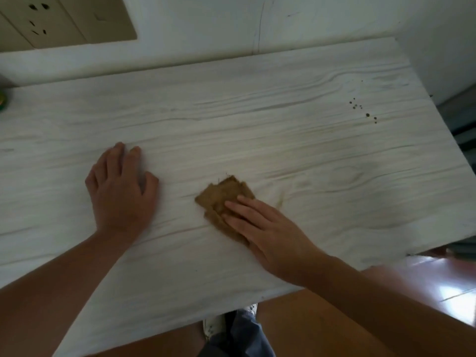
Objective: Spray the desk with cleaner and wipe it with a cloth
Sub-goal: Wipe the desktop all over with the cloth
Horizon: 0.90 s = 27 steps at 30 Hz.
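Observation:
A folded brown cloth [222, 197] lies on the pale wood-grain desk [257, 119], near its middle. My right hand [268, 233] presses flat on the cloth's near right part, fingers straight and pointing up-left. My left hand [121, 186] rests palm down on the bare desk, to the left of the cloth and apart from it. No spray bottle shows plainly in the head view.
Several dark spots [360, 109] mark the desk's far right. A green object [2, 99] is cut off at the left edge. A wall socket panel [51, 19] is at the upper left. The white wall runs behind the desk. Wooden floor [296, 320] shows below the near edge.

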Each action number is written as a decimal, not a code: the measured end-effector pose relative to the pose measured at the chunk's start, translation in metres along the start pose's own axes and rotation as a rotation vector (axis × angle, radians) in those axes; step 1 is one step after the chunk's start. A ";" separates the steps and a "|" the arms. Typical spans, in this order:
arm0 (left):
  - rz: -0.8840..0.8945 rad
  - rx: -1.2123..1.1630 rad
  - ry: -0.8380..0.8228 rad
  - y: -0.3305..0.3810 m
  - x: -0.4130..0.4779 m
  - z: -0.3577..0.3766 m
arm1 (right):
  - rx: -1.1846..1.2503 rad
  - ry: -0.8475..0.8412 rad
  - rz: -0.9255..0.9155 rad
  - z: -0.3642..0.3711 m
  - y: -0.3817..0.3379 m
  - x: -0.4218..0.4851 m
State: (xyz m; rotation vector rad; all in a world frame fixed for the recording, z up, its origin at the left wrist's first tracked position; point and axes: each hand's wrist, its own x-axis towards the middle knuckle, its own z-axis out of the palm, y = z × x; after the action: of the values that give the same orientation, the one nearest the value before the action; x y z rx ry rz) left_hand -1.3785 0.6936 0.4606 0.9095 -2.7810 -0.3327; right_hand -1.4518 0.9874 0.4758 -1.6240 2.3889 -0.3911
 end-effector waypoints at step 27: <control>0.323 -0.029 -0.192 0.052 -0.113 0.003 | 0.097 0.300 0.769 -0.021 0.053 -0.036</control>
State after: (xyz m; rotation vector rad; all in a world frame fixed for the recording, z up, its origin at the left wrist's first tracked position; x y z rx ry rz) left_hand -1.3186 0.8024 0.4592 0.4277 -3.0241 -0.4240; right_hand -1.4921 1.0414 0.4791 -0.5374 2.9103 -0.6016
